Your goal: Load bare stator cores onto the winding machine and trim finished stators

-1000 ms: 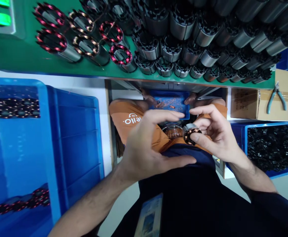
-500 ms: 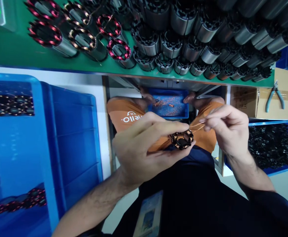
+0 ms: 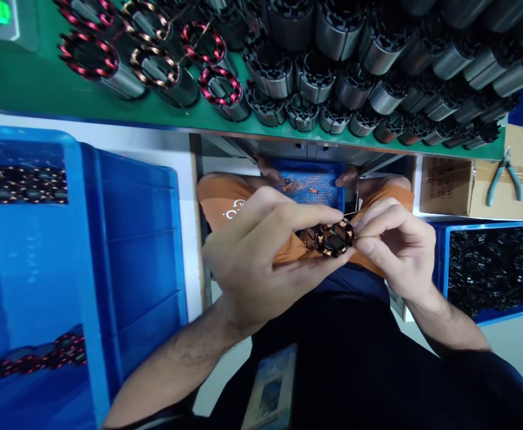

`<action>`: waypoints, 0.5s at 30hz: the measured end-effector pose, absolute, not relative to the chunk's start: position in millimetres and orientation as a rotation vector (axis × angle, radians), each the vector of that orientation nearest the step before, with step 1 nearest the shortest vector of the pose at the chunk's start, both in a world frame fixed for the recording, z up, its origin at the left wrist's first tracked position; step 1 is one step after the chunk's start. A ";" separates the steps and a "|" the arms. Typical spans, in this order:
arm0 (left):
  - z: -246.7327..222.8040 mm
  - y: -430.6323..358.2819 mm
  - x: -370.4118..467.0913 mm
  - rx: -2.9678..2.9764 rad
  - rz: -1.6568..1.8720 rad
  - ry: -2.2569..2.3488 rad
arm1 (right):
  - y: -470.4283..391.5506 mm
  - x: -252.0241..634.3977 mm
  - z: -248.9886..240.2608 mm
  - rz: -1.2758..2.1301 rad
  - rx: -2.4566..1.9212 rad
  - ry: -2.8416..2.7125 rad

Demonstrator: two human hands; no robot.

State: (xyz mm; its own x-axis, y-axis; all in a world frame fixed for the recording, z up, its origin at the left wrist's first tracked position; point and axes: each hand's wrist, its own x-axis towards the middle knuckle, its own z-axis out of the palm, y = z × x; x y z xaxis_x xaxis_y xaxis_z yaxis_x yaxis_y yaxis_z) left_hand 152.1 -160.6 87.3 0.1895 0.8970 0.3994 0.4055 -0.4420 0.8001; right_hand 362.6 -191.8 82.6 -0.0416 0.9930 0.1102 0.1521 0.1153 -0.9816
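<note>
My left hand (image 3: 261, 257) is closed around a motor stator (image 3: 334, 239) with copper windings, its round end turned up toward me above my lap. The thumb and fingers clasp it from two sides. At the stator's right edge, my right hand (image 3: 393, 245) pinches a thin copper wire (image 3: 355, 214) close to the rim; part of the wire is hidden by the fingers. Beyond, on the green bench, stand wound stators with red wire (image 3: 220, 86) and with copper wire (image 3: 156, 67).
Rows of bare stators (image 3: 312, 77) fill the green bench (image 3: 28, 89). To the left are blue crates (image 3: 140, 227) with wound stators. At right, pliers (image 3: 504, 176) lie on a cardboard box (image 3: 449, 185), above a blue bin (image 3: 443, 263) of black parts. A blue tray (image 3: 310, 173) with wire scraps sits below.
My right hand has come left and in against the stator's rim, where before it held the wire stretched out to the right. The stator has risen slightly in view.
</note>
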 end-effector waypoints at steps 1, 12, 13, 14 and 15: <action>86.3 -160.4 153.0 1.949 1.210 1.214 | -190.8 364.3 83.7 1.059 -1.239 -1.409; 74.8 -153.1 161.8 2.143 1.258 1.016 | -199.2 335.7 84.7 1.246 -1.273 -0.992; 73.3 -153.4 161.3 2.173 1.244 1.025 | -202.1 331.9 81.5 1.313 -1.230 -0.944; 72.2 -154.1 160.9 2.195 1.222 1.036 | -204.7 328.9 78.3 1.367 -1.188 -0.905; 71.3 -155.2 160.6 2.215 1.200 1.053 | -206.8 326.7 75.2 1.403 -1.155 -0.873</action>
State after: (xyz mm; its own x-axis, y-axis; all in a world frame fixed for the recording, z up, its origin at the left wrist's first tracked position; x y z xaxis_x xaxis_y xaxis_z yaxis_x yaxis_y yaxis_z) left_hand 160.6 -155.2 71.3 0.3450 0.7754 0.5290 0.4240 -0.6315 0.6492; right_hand 326.7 -206.8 75.2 0.0387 0.9829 -0.1798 -0.2736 -0.1626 -0.9480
